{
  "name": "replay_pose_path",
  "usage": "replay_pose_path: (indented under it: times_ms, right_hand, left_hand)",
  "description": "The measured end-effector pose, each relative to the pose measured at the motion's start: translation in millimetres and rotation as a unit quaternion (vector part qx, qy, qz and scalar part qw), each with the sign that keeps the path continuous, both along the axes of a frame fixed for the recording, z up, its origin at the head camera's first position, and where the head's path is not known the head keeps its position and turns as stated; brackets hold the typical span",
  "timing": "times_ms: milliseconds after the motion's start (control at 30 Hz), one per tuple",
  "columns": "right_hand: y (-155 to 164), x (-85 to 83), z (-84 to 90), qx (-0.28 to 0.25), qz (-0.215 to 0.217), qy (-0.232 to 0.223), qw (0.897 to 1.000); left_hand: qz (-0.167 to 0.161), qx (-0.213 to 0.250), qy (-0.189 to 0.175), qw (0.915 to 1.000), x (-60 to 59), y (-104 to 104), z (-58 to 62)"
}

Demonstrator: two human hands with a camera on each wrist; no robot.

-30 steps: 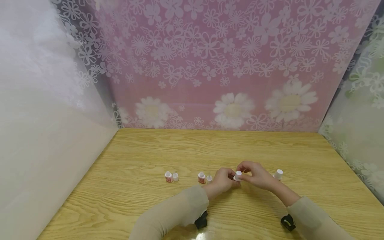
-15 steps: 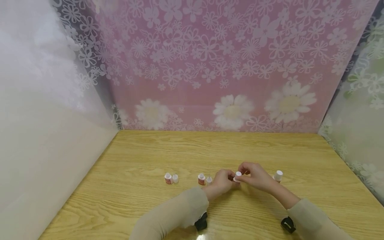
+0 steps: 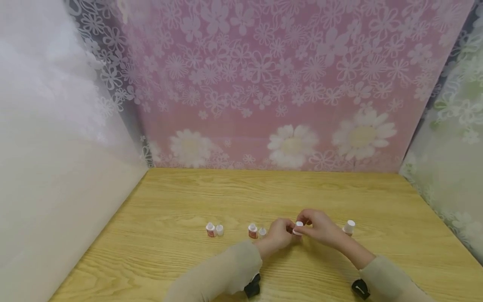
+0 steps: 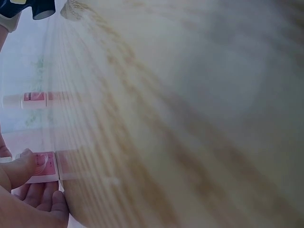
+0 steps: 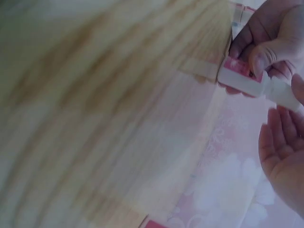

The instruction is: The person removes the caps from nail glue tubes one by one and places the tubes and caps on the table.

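A small white bottle (image 5: 240, 77) with a pink-red label stands on the table between my hands, its white cap (image 5: 281, 93) on top. My left hand (image 3: 278, 233) grips its body between thumb and fingers. My right hand (image 3: 320, 227) pinches the cap with thumb and fingers. To the left stand two similar bottles with their caps off, the nearer one (image 3: 253, 231) with its cap (image 3: 262, 232) beside it, the farther one (image 3: 211, 230) with its cap (image 3: 219, 230) alongside. Another capped bottle (image 3: 349, 227) stands behind my right wrist, partly hidden.
The wood-grain table (image 3: 181, 268) runs back to a pink flowered sheet (image 3: 234, 105). A white sheet (image 3: 75, 138) bounds the left side, and a pale flowered one (image 3: 453, 167) the right. Black wrist straps show under both sleeves.
The head view has tilted slightly, so the table sits lower in it. My right fingers have shifted a little about the cap. My left hand keeps its hold on the bottle.
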State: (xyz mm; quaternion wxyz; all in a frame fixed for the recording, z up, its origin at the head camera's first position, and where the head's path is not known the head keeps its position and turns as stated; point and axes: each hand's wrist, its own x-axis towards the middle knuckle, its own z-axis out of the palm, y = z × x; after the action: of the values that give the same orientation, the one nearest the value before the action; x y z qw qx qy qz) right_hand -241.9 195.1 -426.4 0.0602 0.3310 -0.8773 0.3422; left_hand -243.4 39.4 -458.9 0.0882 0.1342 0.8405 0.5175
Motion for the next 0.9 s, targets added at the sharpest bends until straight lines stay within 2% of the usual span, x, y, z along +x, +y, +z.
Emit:
replay_pose_path:
  times_ms: [133,267,367,600,767,900]
  right_hand:
    - [-0.4,0.8,-0.4,0.010,0.010,0.009,1.000]
    - [-0.7,1.1,-0.1,0.017,-0.025,-0.015,0.999]
    - [0.6,1.2,0.1,0.018,-0.035,-0.016,0.999]
    - [3.6,2.2,2.8,0.026,0.007,0.012,1.000]
    - [4.9,2.6,3.5,0.022,0.028,0.016,0.999]
    - [4.1,5.3,1.2,0.016,0.019,0.003,1.000]
  left_hand:
    - [0.002,0.001,-0.022,0.9998,0.2,-0.9,-0.6]
    - [0.002,0.000,-0.020,0.9998,0.1,-1.1,-1.0]
    - [-0.004,-0.002,-0.013,0.9999,0.4,-0.8,-0.3]
    - [-0.006,0.008,-0.021,0.9997,1.0,0.3,1.8]
    - [-0.009,0.010,-0.015,0.9998,-0.1,0.5,0.5]
    - [-0.008,0.008,-0.010,0.9999,1.2,0.6,-2.0]
